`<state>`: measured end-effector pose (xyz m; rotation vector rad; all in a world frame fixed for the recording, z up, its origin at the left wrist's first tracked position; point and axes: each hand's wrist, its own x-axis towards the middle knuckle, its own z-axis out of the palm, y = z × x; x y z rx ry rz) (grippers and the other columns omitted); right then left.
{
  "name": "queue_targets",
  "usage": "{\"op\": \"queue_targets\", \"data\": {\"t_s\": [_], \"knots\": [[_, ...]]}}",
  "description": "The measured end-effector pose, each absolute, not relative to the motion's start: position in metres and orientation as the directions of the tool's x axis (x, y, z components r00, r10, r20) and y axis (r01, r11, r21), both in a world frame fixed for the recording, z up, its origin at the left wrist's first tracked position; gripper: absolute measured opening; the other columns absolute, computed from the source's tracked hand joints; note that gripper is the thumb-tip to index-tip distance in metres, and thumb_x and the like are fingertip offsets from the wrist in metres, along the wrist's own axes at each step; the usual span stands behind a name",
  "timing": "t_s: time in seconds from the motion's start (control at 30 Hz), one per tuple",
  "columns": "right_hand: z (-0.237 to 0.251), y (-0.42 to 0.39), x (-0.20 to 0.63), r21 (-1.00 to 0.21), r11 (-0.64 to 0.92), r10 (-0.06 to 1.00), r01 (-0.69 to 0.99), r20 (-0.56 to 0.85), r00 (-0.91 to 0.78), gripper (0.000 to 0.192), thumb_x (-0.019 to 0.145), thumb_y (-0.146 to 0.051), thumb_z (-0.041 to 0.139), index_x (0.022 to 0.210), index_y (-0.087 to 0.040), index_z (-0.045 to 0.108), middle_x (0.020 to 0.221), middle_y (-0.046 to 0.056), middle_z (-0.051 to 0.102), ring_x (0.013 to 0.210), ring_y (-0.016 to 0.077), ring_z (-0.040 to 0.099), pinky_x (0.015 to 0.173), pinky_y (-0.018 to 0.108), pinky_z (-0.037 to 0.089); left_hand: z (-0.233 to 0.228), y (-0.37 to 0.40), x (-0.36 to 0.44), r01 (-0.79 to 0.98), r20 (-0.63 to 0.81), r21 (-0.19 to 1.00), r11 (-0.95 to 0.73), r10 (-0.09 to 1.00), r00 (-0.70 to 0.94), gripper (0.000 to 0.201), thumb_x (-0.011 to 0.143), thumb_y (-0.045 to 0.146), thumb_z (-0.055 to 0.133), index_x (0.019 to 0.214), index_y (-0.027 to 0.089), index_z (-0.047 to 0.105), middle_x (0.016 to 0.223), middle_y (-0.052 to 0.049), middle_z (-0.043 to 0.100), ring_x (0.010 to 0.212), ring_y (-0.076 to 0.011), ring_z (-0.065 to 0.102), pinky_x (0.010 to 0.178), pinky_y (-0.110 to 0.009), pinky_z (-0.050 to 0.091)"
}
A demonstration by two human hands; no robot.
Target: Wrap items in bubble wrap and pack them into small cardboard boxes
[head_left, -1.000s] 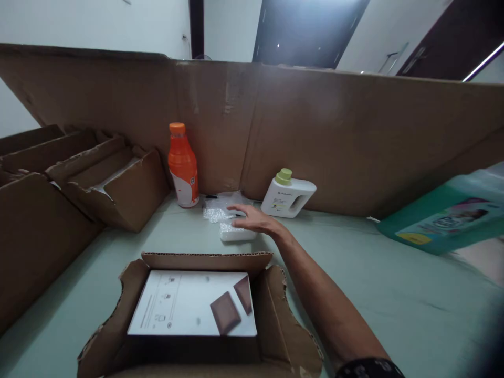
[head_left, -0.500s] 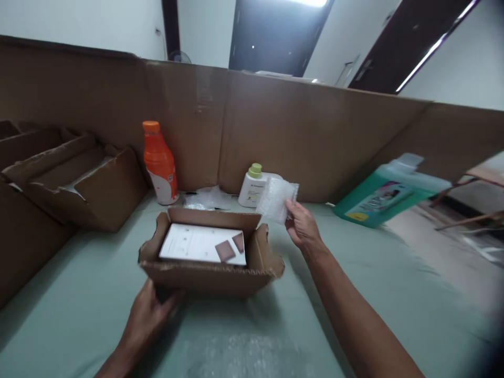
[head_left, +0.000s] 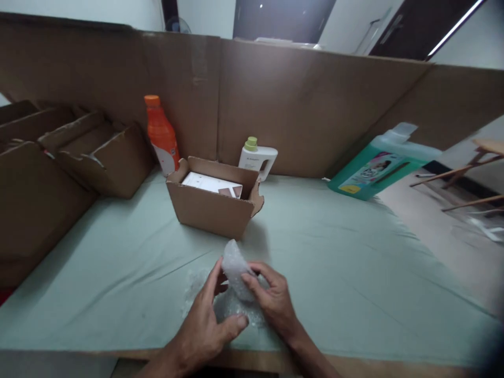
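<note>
Moved: you brought the bubble-wrap packet from beside the open box to the table edge.
Left hand: grips it.
Right hand: pinches it.

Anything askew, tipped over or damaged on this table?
Yes. The green jug lies tilted against the cardboard wall rather than standing, and the open small box has ragged, torn flap edges. No spill is visible.

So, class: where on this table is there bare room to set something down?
Bare green tabletop lies between the open cardboard box and the teal detergent jug. Crowded: the orange bottle, the white bottle and the front edge, where both hands hold bubble wrap.
</note>
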<state>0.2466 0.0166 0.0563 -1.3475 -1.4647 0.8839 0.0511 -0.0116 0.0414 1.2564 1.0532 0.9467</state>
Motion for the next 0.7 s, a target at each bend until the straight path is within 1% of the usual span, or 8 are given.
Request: {"op": "queue_targets", "data": {"t_s": [0.07,0.17,0.3,0.43,0.5,0.57,0.63,0.7], "knots": [[0.052,0.009,0.222,-0.947,0.183,0.983,0.265,0.173,-0.061,0.024,0.092,-0.042,0.063,0.089,-0.022,0.076,0.093,0.006,0.076,0.087,0.0217,0.069,0.082,0.031,0.054,0.043,-0.013,0.061,-0.167,-0.145,0.966,0.195,0.952,0.270,0.111,0.072,0.057,0.079,0.158,0.016,0.021,0.154,-0.022,0.044,0.133,-0.0371,0.054,0.110,-0.048,0.047],[0.050,0.005,0.201,-0.977,0.150,0.986,0.155,0.136,-0.093,0.032,0.095,-0.046,0.057,0.086,-0.021,0.076,0.091,0.006,0.075,0.084,0.0209,0.068,0.079,0.030,0.054,0.050,-0.012,0.061,-0.314,-0.203,0.911,0.267,0.954,0.221,0.119,0.068,0.056,0.082,0.157,0.011,0.017,0.146,-0.024,0.053,0.130,-0.0357,0.057,0.108,-0.044,0.048],[0.052,0.003,0.201,-0.998,0.015,0.996,0.064,0.010,-0.085,0.040,0.092,-0.054,0.061,0.076,-0.018,0.072,0.073,0.003,0.068,0.068,0.0169,0.061,0.063,0.025,0.049,0.046,-0.001,0.040,-0.243,-0.267,0.926,0.290,0.956,0.124,0.095,0.069,0.041,0.078,0.149,0.013,0.036,0.134,-0.017,0.064,0.123,-0.0328,0.061,0.105,-0.043,0.049],[0.068,0.009,0.231,-0.999,0.031,0.986,0.027,0.035,0.164,0.043,0.091,-0.058,0.060,0.079,-0.018,0.072,0.071,0.003,0.068,0.067,0.0168,0.061,0.064,0.025,0.050,0.036,0.026,-0.010,-0.178,-0.314,0.939,0.295,0.946,-0.084,0.084,0.064,0.031,0.065,0.142,0.010,0.043,0.127,-0.018,0.066,0.117,-0.0339,0.064,0.100,-0.049,0.050],[0.085,0.014,0.245,-0.991,0.095,0.972,0.098,0.113,0.206,0.038,0.092,-0.054,0.062,0.084,-0.019,0.073,0.077,0.003,0.071,0.070,0.0174,0.062,0.067,0.026,0.051,0.047,0.034,-0.033,-0.064,-0.158,0.987,0.147,0.959,-0.233,0.084,0.067,0.031,0.064,0.145,0.014,0.040,0.138,-0.019,0.060,0.129,-0.0337,0.057,0.107,-0.050,0.046],[0.107,0.021,0.248,-0.962,0.171,0.982,0.213,0.184,0.043,0.032,0.094,-0.048,0.062,0.085,-0.020,0.075,0.082,0.004,0.073,0.074,0.0180,0.065,0.069,0.026,0.052,0.072,0.036,-0.041,0.146,0.086,0.988,-0.056,0.974,-0.208,0.077,0.074,0.032,0.065,0.147,0.020,0.042,0.147,-0.016,0.053,0.139,-0.0320,0.048,0.115,-0.052,0.037],[0.131,0.027,0.239,-0.913,0.285,0.945,0.293,0.216,-0.245,0.028,0.096,-0.041,0.060,0.086,-0.021,0.076,0.087,0.004,0.075,0.080,0.0189,0.068,0.075,0.028,0.054,0.104,0.036,-0.033,0.307,0.277,0.914,-0.265,0.961,0.003,0.073,0.078,0.034,0.071,0.146,0.024,0.047,0.152,-0.012,0.049,0.145,-0.0321,0.040,0.120,-0.053,0.029],[0.152,0.031,0.226,-0.865,0.392,0.868,0.312,0.235,-0.438,0.026,0.097,-0.036,0.057,0.088,-0.022,0.077,0.090,0.003,0.077,0.084,0.0187,0.070,0.078,0.029,0.056,0.130,0.042,-0.015,0.317,0.346,0.853,-0.415,0.903,0.253,0.081,0.072,0.039,0.080,0.146,0.025,0.049,0.151,-0.011,0.051,0.145,-0.0342,0.039,0.121,-0.054,0.028]]}}
